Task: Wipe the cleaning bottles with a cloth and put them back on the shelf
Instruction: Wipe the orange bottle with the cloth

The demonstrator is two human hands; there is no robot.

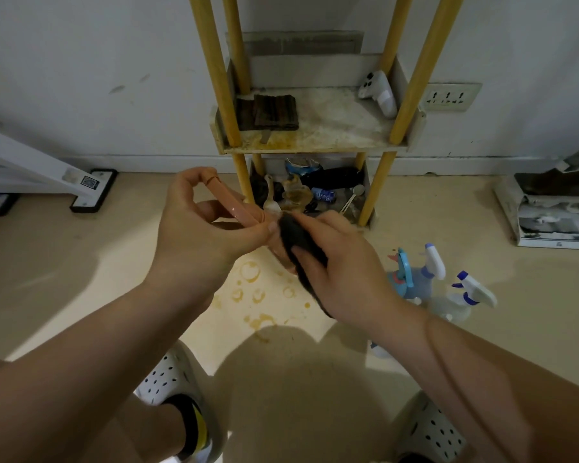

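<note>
Below the hands, the beige floor [81,279] carries brown ring stains [249,270]. The left hand [198,228] pinches a pink bottle [238,205]; the right hand [345,262] grips a dark cloth [298,238] against it. Right of them stand spray bottles [475,290]; beyond, the stained shelf [315,147].

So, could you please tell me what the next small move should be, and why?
Probably rub the dark cloth down the salmon-pink plastic bottle: the left hand grips its upper end, the right hand holds the cloth against its lower part, so wiping seems unfinished; the stained tray shelf with yellow posts waits behind.
</note>
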